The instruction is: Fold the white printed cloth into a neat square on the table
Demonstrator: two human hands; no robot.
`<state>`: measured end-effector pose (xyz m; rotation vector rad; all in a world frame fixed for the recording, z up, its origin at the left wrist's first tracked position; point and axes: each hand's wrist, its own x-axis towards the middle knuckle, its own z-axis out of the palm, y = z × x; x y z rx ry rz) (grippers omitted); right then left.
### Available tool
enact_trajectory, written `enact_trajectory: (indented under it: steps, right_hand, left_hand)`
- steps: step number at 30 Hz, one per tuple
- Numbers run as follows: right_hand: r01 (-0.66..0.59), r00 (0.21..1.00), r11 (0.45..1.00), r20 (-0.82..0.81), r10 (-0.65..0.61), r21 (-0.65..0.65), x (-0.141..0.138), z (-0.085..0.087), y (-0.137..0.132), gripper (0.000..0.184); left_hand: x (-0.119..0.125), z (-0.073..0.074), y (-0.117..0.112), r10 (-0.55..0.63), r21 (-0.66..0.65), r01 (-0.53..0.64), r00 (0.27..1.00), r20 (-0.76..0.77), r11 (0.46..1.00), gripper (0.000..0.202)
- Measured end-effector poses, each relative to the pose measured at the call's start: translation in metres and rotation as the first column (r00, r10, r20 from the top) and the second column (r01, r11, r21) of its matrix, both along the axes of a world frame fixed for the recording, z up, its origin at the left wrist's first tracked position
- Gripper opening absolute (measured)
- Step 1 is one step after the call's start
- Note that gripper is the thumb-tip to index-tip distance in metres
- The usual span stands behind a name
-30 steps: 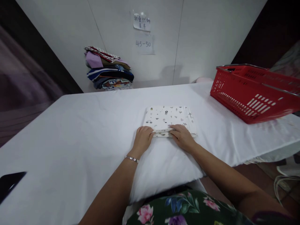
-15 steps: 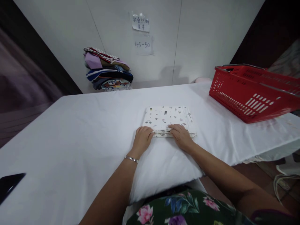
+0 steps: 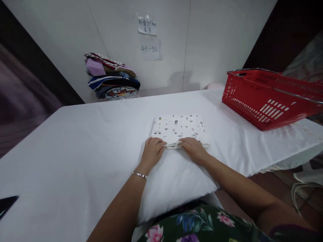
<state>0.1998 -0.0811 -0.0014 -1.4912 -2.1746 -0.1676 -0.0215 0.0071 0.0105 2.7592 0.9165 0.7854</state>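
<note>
A folded white cloth (image 3: 179, 128) with small dark prints lies on the white-covered table (image 3: 75, 141), just past the middle. My left hand (image 3: 152, 153) grips its near left edge, fingers curled onto the fabric, a silver bracelet on the wrist. Beside it my right hand (image 3: 193, 150) pinches the near edge of the same cloth, fingers on top of the layered hem. Both hands rest on the table surface.
A red plastic basket (image 3: 264, 101) stands at the right end of the table. A pile of folded colourful clothes (image 3: 111, 76) sits at the back left against the white wall. A dark phone (image 3: 6, 205) lies at the near left edge.
The view has shifted slightly, so everything sits a little further left and the phone nearer the frame's edge. Both hands stay on the cloth's near edge.
</note>
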Motion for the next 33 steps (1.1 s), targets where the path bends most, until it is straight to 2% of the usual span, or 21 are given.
enact_trajectory:
  steps: [5, 10, 15, 18, 22, 25, 29, 33]
  right_hand:
    - [0.029, 1.0, 0.999, -0.003, -0.029, -0.022, 0.004, -0.002, -0.004, 0.038]
    - [0.022, 1.0, 0.999, 0.021, -0.022, -0.025, 0.012, 0.001, -0.011, 0.035]
    - [0.095, 0.994, 0.995, -0.054, -0.095, -0.006, 0.044, 0.003, -0.032, 0.03]
    - [0.206, 0.971, 0.978, -0.133, -0.201, 0.024, 0.07, -0.002, -0.047, 0.027]
    - [0.371, 0.881, 0.928, -0.305, -0.361, -0.029, 0.091, -0.006, -0.06, 0.024]
    - [0.448, 0.761, 0.879, -0.446, -0.47, -0.162, 0.091, -0.005, -0.06, 0.024]
    - [0.437, 0.592, 0.794, -0.529, -0.608, -0.423, 0.084, 0.0, -0.053, 0.032]
    - [0.38, 0.483, 0.733, -0.554, -0.678, -0.565, 0.079, 0.004, -0.045, 0.035]
  left_hand:
    - [0.0, -0.002, 0.003, -0.004, -0.002, 0.004, 1.0, -0.001, 1.0, 0.022]
    - [0.0, -0.002, 0.004, 0.001, 0.0, -0.001, 1.0, -0.011, 1.0, 0.022]
    - [0.001, -0.001, 0.004, 0.016, -0.015, -0.016, 1.0, -0.016, 1.0, 0.024]
    - [0.001, -0.002, 0.004, 0.018, -0.022, -0.018, 1.0, -0.012, 1.0, 0.024]
    - [0.0, -0.005, 0.006, 0.014, -0.016, -0.014, 1.0, 0.002, 1.0, 0.024]
    - [0.0, -0.005, 0.006, 0.009, -0.013, -0.009, 1.0, 0.005, 1.0, 0.025]
    - [0.0, -0.005, 0.006, -0.002, -0.008, 0.003, 1.0, 0.014, 1.0, 0.024]
    - [0.0, -0.006, 0.007, -0.009, -0.006, 0.009, 1.0, 0.024, 1.0, 0.024]
